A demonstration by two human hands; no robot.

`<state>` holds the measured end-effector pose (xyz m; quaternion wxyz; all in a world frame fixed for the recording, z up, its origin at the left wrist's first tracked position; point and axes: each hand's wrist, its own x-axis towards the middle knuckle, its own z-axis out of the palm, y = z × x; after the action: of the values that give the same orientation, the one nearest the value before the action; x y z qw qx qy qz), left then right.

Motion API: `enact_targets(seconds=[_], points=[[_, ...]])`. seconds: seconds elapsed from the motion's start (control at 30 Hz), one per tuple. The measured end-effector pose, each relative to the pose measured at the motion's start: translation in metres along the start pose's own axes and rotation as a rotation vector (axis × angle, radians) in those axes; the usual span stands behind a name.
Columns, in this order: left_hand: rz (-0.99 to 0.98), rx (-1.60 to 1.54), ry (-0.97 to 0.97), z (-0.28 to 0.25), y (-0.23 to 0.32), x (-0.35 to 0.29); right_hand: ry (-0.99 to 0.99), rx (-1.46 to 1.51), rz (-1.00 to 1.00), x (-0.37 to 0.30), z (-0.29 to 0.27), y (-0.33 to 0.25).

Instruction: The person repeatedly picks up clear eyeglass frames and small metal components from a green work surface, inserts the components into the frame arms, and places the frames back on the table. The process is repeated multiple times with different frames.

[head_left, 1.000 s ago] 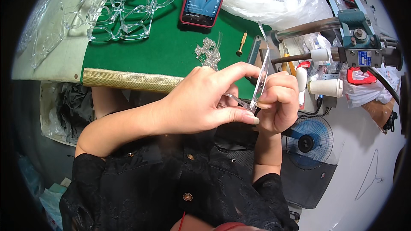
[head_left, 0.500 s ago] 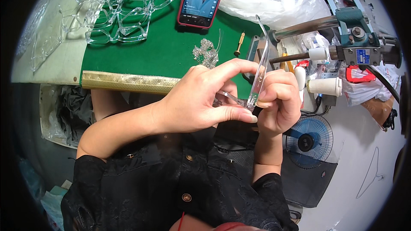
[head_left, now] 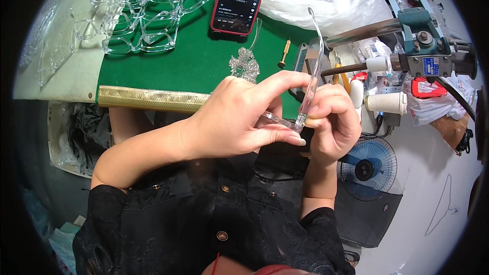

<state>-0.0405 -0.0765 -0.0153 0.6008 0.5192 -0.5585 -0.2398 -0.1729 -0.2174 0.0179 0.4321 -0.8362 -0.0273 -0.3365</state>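
Clear plastic eyeglasses (head_left: 317, 63) are held between my two hands, one temple arm rising toward the far side. My left hand (head_left: 244, 109) grips the front part, thumb below and index finger stretched to the temple arm. Around the hinge corner, my right hand (head_left: 333, 119) pinches with thumb and curled fingers; whether a tiny part sits in that pinch is hidden. Just beyond my left hand lies a small heap of shiny metal hinge-like bits (head_left: 244, 65), with a loose clear temple arm (head_left: 256, 34) against it. A brass-coloured screwdriver (head_left: 284, 53) rests farther right.
Several clear frames (head_left: 145, 20) are piled at the far left. A phone (head_left: 239, 2) stands at the back before white plastic bags (head_left: 326, 0). A metal bench tool (head_left: 425, 35) reaches in from the right, near a white cup (head_left: 387, 103). A gold strip (head_left: 153, 98) edges the green mat (head_left: 193, 66).
The temple arm has tilted slightly to the right and turned edge-on. My right hand has shifted a little right. The loose temple arm by the metal bits has moved farther away. The phone's picture differs.
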Motion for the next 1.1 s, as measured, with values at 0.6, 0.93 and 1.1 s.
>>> enact_targets(seconds=[0.6,0.93,1.1], points=[[-0.026,-0.137,0.032,0.013,-0.006,0.026,0.103,0.562,0.347,-0.009,-0.008,0.011],[0.193,-0.175,0.048,0.073,-0.045,0.09,0.383,0.306,0.329,-0.003,-0.072,0.024],[0.141,-0.183,0.087,0.092,-0.044,0.12,0.417,0.278,0.335,0.004,-0.103,0.046]])
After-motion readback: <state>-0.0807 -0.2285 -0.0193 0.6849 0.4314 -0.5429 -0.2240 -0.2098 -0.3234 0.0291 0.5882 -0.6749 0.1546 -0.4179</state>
